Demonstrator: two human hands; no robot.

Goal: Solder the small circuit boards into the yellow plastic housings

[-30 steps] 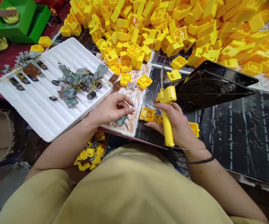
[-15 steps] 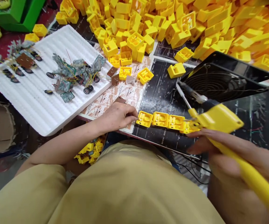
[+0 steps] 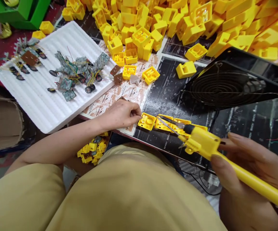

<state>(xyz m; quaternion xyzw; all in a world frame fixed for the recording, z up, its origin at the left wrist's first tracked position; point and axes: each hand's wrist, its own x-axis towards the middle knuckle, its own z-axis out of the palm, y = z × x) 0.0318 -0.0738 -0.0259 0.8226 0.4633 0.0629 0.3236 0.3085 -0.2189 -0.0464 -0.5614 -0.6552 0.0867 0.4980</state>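
Observation:
Several open yellow plastic cases lie in a row along the near table edge. My left hand (image 3: 121,114) is closed in a pinch at the left edge of the first yellow plastic case (image 3: 147,121); a small part between the fingertips would be hidden. My right hand (image 3: 245,173) is wrapped round a yellow soldering iron (image 3: 205,142) with a gun-like head and a thin guide tube. Its tip points left, over the second yellow case (image 3: 163,123), near that case's upper left corner. The iron's head partly covers the cases on the right.
A black fan (image 3: 223,83) stands tilted at right. Yellow cases are heaped (image 3: 177,22) along the back. A white foam board (image 3: 35,99) at left carries wired circuit boards and small round speakers (image 3: 81,73). More yellow parts (image 3: 93,149) sit below the table edge.
The soldering iron has swung left and down, its tip coming from beside the fan to over the cases. My left hand stays at the first case. The view has shifted slightly.

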